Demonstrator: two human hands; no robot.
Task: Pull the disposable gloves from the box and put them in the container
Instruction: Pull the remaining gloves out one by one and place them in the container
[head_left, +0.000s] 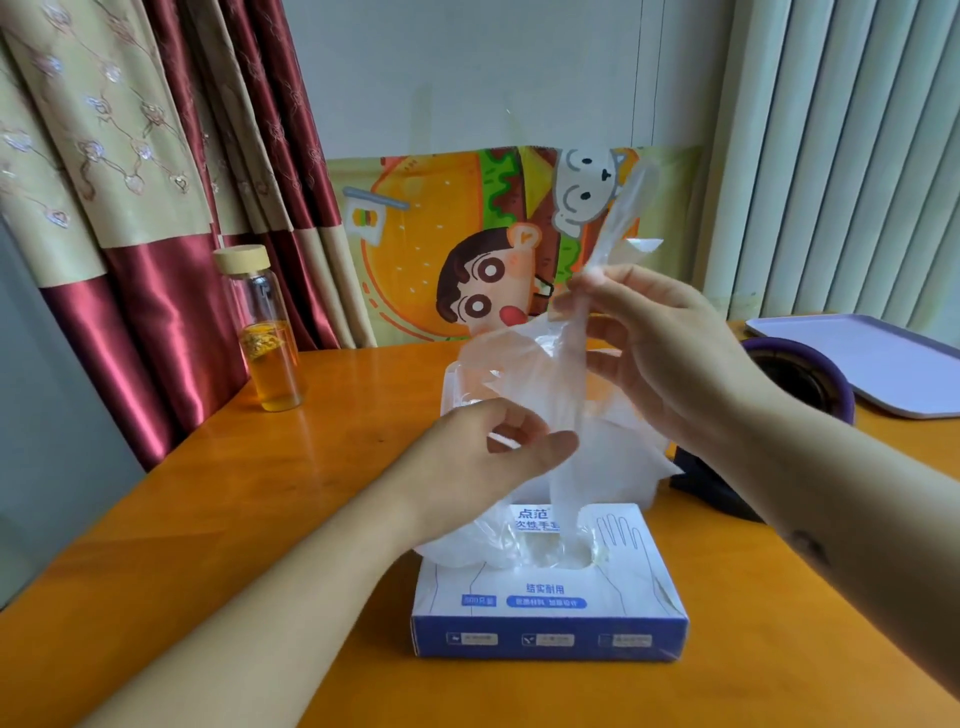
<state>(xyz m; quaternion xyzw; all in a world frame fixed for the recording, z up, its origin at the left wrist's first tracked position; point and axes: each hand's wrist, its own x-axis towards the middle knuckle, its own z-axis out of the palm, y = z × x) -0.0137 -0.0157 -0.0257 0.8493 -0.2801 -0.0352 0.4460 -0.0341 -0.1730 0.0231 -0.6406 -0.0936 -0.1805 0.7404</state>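
surface: orange table (182, 519), glove box (550, 613) 6 o'clock
room: curtain (130, 182) 10 o'clock
hands: left hand (483, 452), right hand (660, 353) pinch clear glove (550, 384)

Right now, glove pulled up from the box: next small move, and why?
Probably raise the right hand higher: it pinches the glove, whose tail seems to trail into the box slot, so it isn't free for the container behind.

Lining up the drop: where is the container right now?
Head view, centre: the container stands directly behind the glove box, mostly hidden by the pulled-out glove.
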